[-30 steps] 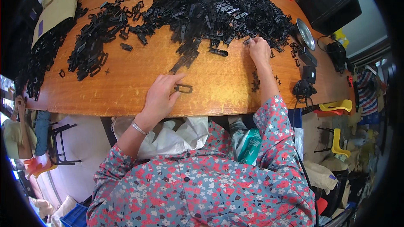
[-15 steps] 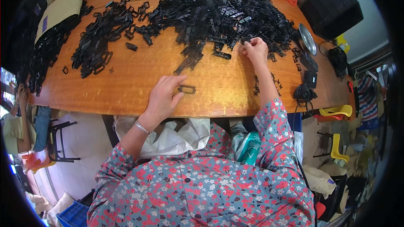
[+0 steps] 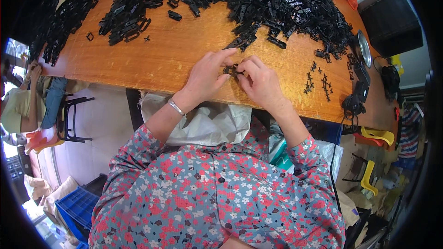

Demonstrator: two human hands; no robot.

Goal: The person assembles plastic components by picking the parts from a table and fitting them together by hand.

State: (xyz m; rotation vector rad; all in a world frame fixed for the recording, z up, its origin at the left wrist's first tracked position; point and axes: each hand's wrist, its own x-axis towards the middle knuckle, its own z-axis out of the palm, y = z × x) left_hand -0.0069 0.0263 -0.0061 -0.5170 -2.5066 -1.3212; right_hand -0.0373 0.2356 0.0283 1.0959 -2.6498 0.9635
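Observation:
My left hand (image 3: 205, 74) and my right hand (image 3: 262, 82) meet near the table's front edge. A small black rectangular plastic frame (image 3: 228, 70) sits between them, one end pinched in my left thumb and fingers. My right fingertips are closed at its other end, on a small black piece that they largely hide. Beyond the hands lies a large pile of black plastic parts (image 3: 258, 4). To the right of my right hand are short rows of small black cross-shaped pieces (image 3: 326, 86).
More black parts (image 3: 131, 14) lie at the left. A round metal dish (image 3: 363, 50), a coiled black cable (image 3: 353, 104) and a black bin (image 3: 392, 22) stand at the right. Another person's hand (image 3: 34, 71) shows at the far left, with a blue crate (image 3: 76, 205) below.
My right hand has come from the pile's near edge to the frame at my left hand. The view has shifted, so the table sits higher and further right.

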